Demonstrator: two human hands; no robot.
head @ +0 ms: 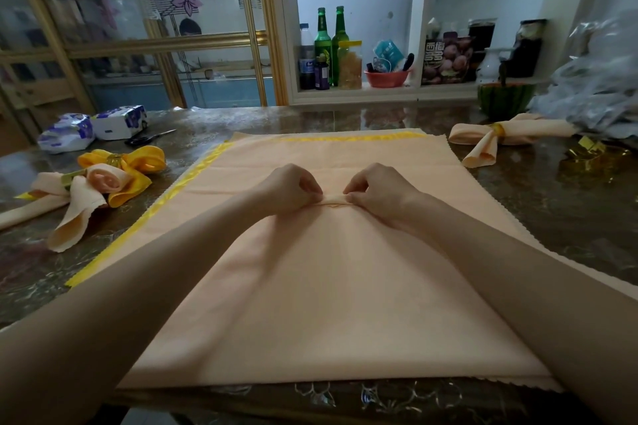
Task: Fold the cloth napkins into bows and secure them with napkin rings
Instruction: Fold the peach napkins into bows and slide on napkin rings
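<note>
A peach cloth napkin [331, 304] lies spread flat on the table, on top of a yellow napkin [193, 179] whose edges show at the left and back. My left hand [290, 188] and my right hand [376, 188] meet at the napkin's middle, and each pinches a small raised fold of the peach cloth between thumb and fingers. Finished bows sit to the sides: a yellow bow [138, 162] and a peach bow [76, 203] at the left, another peach bow [497, 140] with a gold ring [497, 129] at the right.
Scissors [148, 138] and tissue packs [93, 128] lie at the back left. Gold rings [593, 153] rest at the right near a clear plastic bag [600, 86]. A watermelon half [504, 98] stands at the back right. Bottles and jars fill a shelf [362, 93] behind.
</note>
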